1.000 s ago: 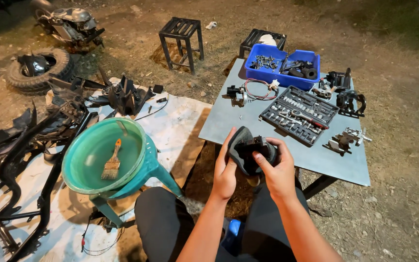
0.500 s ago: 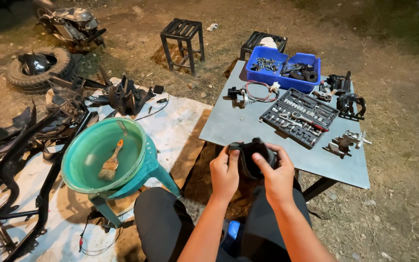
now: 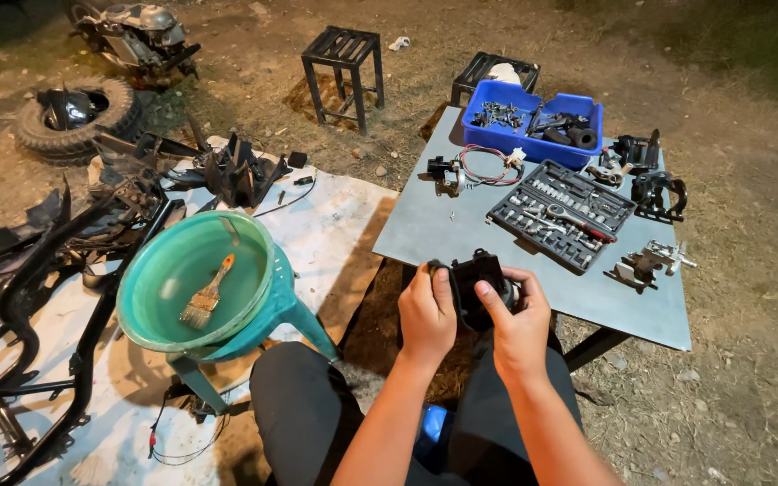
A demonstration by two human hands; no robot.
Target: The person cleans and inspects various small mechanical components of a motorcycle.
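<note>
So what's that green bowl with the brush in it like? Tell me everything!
The bowl is a big round basin, teal green, plastic by the look, and worn and smudged inside. It sits level on a stool of the same green, left of the person's knees, above a white sheet on the ground. Inside lies a brush with an orange handle, bristles down toward the bottom, handle leaning up the wall. No hand touches it.

Grey table [image 3: 461, 234] carries open socket set case [image 3: 560, 214], blue parts bin [image 3: 533, 135], wire loop [image 3: 483, 166]. Green basin [image 3: 195, 283] holds paintbrush [image 3: 207, 294]. Black stool [image 3: 342, 67], tyre [image 3: 78, 117], white tarp [image 3: 335, 216] on dirt.
</note>
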